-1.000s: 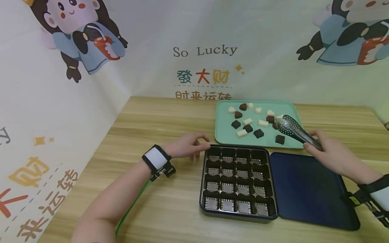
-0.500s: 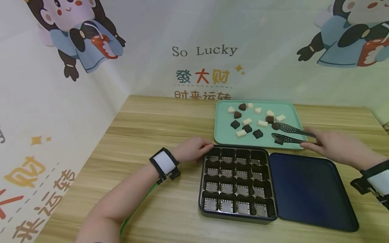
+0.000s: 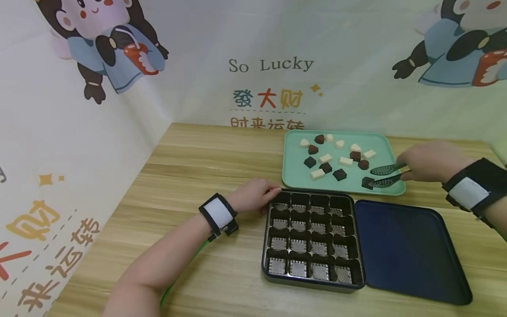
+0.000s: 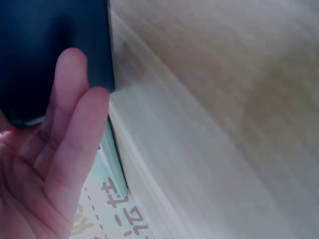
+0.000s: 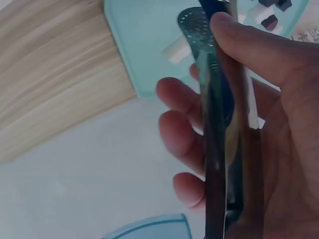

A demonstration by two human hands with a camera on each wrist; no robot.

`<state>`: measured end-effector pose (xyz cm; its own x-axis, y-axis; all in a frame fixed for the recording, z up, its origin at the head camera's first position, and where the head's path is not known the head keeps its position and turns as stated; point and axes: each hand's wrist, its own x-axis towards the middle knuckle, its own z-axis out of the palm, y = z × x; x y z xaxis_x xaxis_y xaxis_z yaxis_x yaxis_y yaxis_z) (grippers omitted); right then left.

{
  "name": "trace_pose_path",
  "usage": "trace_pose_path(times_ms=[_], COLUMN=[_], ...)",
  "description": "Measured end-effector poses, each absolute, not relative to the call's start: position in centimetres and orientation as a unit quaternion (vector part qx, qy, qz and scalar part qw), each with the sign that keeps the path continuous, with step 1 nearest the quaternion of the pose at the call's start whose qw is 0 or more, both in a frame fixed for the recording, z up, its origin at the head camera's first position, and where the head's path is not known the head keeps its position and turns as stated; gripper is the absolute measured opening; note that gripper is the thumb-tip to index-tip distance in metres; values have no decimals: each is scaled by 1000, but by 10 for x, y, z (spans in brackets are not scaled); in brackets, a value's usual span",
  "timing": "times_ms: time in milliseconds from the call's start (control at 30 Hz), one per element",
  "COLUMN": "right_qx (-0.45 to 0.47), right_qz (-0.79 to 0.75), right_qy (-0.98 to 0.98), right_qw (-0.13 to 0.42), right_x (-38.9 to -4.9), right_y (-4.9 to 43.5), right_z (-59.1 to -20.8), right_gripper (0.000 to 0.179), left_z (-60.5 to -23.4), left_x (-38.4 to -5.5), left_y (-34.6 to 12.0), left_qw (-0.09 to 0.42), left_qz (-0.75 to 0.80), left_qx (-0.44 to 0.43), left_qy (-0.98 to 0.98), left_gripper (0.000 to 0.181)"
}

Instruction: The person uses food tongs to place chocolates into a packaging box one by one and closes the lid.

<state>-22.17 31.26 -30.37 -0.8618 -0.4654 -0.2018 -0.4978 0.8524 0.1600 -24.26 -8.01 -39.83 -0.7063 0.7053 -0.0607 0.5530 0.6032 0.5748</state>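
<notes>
In the head view my right hand [image 3: 429, 160] grips a pair of perforated metal tongs [image 3: 388, 180], its two arms apart. The lower tip overlaps a dark square chocolate [image 3: 367, 182] near the front right of the mint-green tray [image 3: 295, 172]; I cannot tell whether it touches. The right wrist view shows the tongs' handle [image 5: 215, 149] between thumb and fingers. My left hand [image 3: 253, 196] rests against the back left corner of a black box [image 3: 313, 285] with a divided insert. In the left wrist view, straight fingers [image 4: 75, 134] lie along the box's dark side [image 4: 30, 55].
Several white, brown and dark chocolates lie on the tray, such as a white bar [image 3: 317, 174] and a round brown piece [image 3: 363, 164]. A dark blue lid [image 3: 412, 251] lies right of the box. Behind the wooden table [image 3: 190, 176] hangs a printed cloth [image 3: 198, 88].
My right hand has turned over and shifted right; the tongs now angle lower, by the front dark chocolate, instead of over the tray's right side. My left hand has moved against the box corner.
</notes>
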Motion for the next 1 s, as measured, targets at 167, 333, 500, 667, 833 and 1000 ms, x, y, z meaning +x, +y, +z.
trace_pose_path(times_ms=[167, 333, 500, 667, 833, 1000], right_qx=[-255, -254, -262, -270, -257, -283], right_qz=[123, 125, 125, 100, 51, -7], right_qy=[955, 955, 953, 955, 963, 957], right_qw=[89, 89, 81, 71, 69, 65], right_x=[-224, -224, -225, -223, -212, -196], right_y=[303, 303, 302, 303, 295, 265], right_z=[-308, -312, -312, -307, -295, -284], right_gripper=[17, 17, 17, 14, 31, 43], left_z=[-397, -396, -396, -397, -397, -395], left_x=[-242, -241, -241, -241, -241, -246], left_y=[-79, -77, -78, -79, -80, -82], left_qw=[144, 147, 154, 168, 195, 240], left_qz=[263, 261, 273, 290, 309, 341], left_qx=[352, 350, 346, 341, 334, 328], left_qy=[887, 888, 884, 878, 869, 848], left_gripper=[30, 30, 32, 33, 34, 36])
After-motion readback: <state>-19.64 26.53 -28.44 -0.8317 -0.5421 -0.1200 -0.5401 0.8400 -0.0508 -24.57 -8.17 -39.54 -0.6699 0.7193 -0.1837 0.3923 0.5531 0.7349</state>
